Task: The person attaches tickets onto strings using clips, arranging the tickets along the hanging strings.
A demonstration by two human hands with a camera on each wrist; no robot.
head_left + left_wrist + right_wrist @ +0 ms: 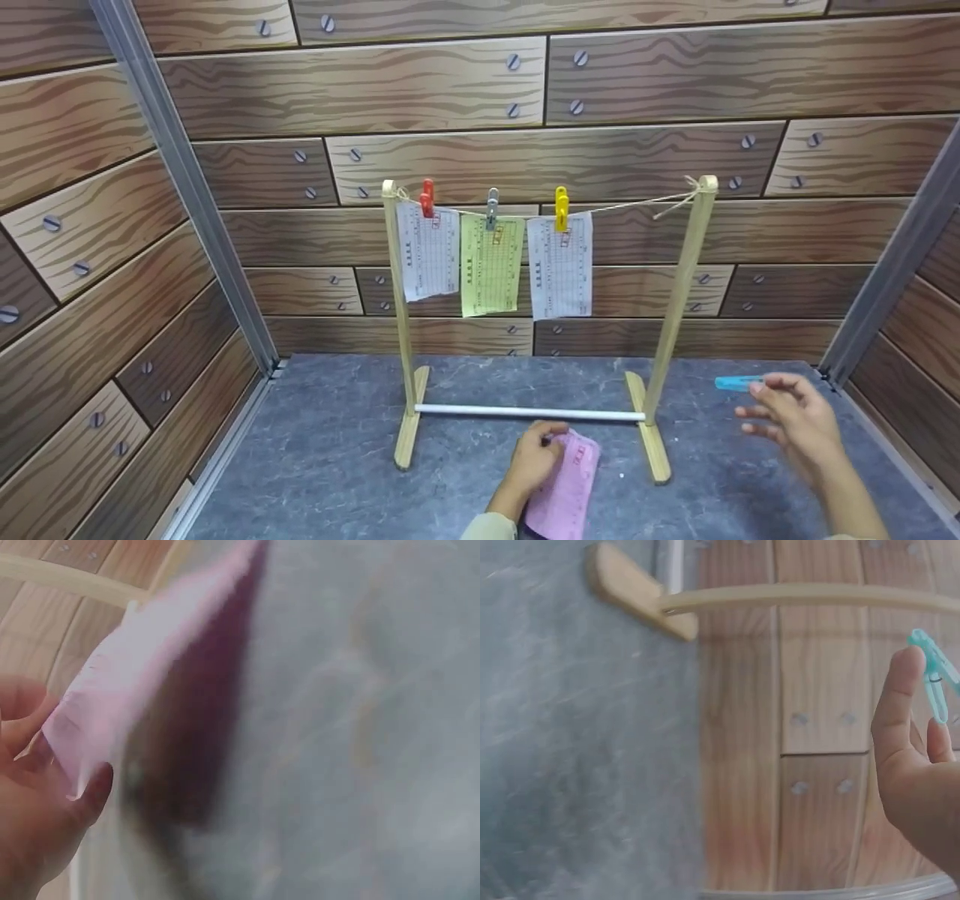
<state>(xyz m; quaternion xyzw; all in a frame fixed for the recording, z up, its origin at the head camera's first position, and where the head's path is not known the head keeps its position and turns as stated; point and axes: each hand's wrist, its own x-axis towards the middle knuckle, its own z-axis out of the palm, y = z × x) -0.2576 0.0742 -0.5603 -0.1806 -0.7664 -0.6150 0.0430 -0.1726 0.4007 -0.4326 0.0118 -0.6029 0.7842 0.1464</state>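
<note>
A pink printed paper slip is pinched at its upper end by my left hand, in front of the rack's white crossbar. In the left wrist view the slip slants up and away from the thumb and fingers, its far part blurred. My right hand, off to the right of the rack, holds a light blue clothespin by its fingertips. The right wrist view shows that clothespin between thumb and fingers.
A wooden rack with a right post carries a string. Red, grey and yellow clothespins hold a white slip, a yellow-green slip and another white slip. Wood-patterned walls surround the grey tabletop.
</note>
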